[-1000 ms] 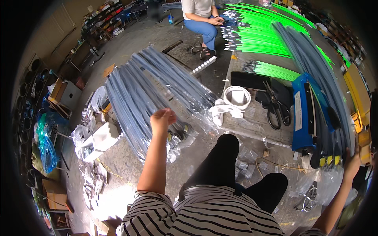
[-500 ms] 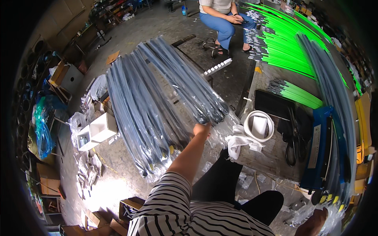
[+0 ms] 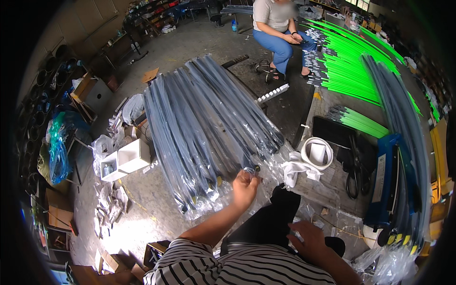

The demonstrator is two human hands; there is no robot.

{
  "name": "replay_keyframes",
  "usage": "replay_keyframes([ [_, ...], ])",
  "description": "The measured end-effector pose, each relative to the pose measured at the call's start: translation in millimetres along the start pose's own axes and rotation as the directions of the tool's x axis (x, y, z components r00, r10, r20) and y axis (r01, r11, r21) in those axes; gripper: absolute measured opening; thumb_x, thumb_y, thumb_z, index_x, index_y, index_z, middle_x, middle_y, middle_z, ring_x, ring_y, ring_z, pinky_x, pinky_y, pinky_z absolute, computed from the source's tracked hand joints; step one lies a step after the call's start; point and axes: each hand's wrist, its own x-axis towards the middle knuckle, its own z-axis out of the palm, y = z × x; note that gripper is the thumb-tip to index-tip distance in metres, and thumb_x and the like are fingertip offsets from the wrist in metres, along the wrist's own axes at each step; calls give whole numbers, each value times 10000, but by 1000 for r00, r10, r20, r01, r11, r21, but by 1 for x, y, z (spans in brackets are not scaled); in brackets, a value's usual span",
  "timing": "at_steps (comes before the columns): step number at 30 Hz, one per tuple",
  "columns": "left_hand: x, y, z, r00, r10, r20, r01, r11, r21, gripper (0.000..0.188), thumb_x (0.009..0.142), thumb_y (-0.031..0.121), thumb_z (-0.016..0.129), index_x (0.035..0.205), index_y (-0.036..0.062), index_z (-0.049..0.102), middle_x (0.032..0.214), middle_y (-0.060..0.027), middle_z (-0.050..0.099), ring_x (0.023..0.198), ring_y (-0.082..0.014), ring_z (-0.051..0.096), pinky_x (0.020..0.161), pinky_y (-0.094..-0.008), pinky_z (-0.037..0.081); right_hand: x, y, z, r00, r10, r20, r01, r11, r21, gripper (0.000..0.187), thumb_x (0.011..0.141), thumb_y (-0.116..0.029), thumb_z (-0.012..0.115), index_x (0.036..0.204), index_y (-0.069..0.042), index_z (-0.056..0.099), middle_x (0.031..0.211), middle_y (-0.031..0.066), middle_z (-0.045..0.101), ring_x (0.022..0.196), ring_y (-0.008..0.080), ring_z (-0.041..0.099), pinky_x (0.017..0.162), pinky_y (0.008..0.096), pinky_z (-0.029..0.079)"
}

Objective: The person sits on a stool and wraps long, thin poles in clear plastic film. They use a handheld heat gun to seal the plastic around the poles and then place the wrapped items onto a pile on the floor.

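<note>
My left hand [image 3: 245, 189] is closed, its fingers pinched on the near end of a long grey rod bundle in a clear plastic sleeve [image 3: 249, 164]. More of these sleeved bundles [image 3: 185, 128] lie side by side in front of me, some with yellow spots near their crinkled plastic ends. Over my lap, my right hand [image 3: 308, 237] hangs in the air with fingers apart and nothing in it. A white cloth [image 3: 297, 167] and a white round tub [image 3: 317, 153] are on the worktable to the right of my left hand.
The worktable [image 3: 327, 190] also holds black scissors [image 3: 353, 178], a blue machine [image 3: 384, 180], a short bundle of green rods [image 3: 361, 120] and many long green rods [image 3: 351, 71]. A seated person [image 3: 280, 38] is beyond. White boxes [image 3: 134, 156] stand left of the bundles.
The right-hand group of bundles now lies closer against the left group. My left hand has come nearer to me, and my right hand has moved from the lower right to over my lap.
</note>
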Motion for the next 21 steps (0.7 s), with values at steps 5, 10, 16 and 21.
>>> replay_keyframes([
  [5, -54, 32, 1, 992, 120, 38, -119, 992, -34, 45, 692, 34, 594, 673, -6, 586, 643, -95, 517, 599, -185, 466, 546, -295, 374, 79, 29, 74, 906, 423, -23, -234, 547, 803, 458, 789, -192, 606, 1118, 68, 420, 986, 159, 545, 876, 186, 546, 733, 279, 445],
  [10, -91, 68, -9, 924, 150, 352, -216, 964, 155, 66, 760, 69, 570, 778, 20, 610, 786, -118, 565, 716, -211, 537, 637, -297, 425, 113, 33, 84, 769, 428, 475, -567, 113, 816, 374, 740, -164, 653, 1005, 65, 522, 739, 59, 549, 658, 97, 505, 587, 222, 418],
  [16, -99, 57, -38, 919, -40, 393, 6, 996, 87, 337, 890, 255, 443, 743, -8, 594, 635, -92, 585, 537, -181, 561, 531, -260, 441, 57, 29, 60, 900, 424, 103, -419, 774, 476, 298, 669, -108, 641, 927, 21, 563, 665, 65, 572, 574, 133, 558, 498, 264, 419],
  [21, 12, 58, -79, 967, -254, -30, 210, 856, -472, 526, 833, 459, 468, 973, -48, 473, 892, -163, 563, 778, -257, 589, 679, -363, 497, -23, 10, 13, 901, 433, 11, -386, 792, 473, 300, 627, -62, 655, 900, 17, 561, 739, 126, 574, 658, 192, 576, 562, 276, 440],
])
